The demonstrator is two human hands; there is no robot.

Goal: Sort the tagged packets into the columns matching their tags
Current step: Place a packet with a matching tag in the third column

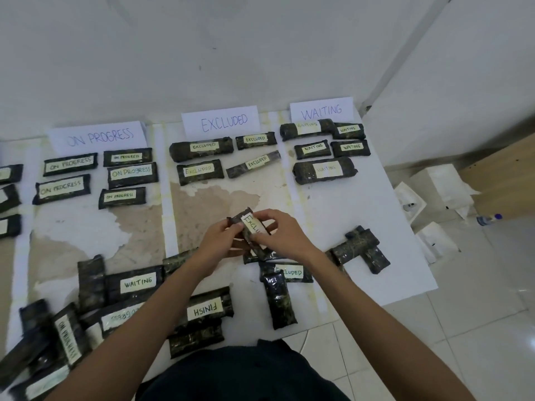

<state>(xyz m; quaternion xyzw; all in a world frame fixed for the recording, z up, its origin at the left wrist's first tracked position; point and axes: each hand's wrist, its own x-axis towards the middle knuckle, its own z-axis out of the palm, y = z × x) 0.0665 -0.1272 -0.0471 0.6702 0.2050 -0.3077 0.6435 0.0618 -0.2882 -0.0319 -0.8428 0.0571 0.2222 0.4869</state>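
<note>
Above white mat (362, 204): packet (251, 226) diagonal, far-left.

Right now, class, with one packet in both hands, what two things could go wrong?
The left hand and right hand hide part of the tag on the held packet, so it may be misread and miss the EXCLUDED sign. The crossed packets show no tags; sorted unturned, they may land wrongly.

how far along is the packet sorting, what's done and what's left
Done: five packets lie under the ON PROGRESS sign, four under the EXCLUDED sign, five under the WAITING sign. In hand: the left hand and right hand grip the held packet, tag starting EXCLU. Left: a loose pile near the person, including a WAITING packet, a FINISH packet and several with tags hidden.
</note>
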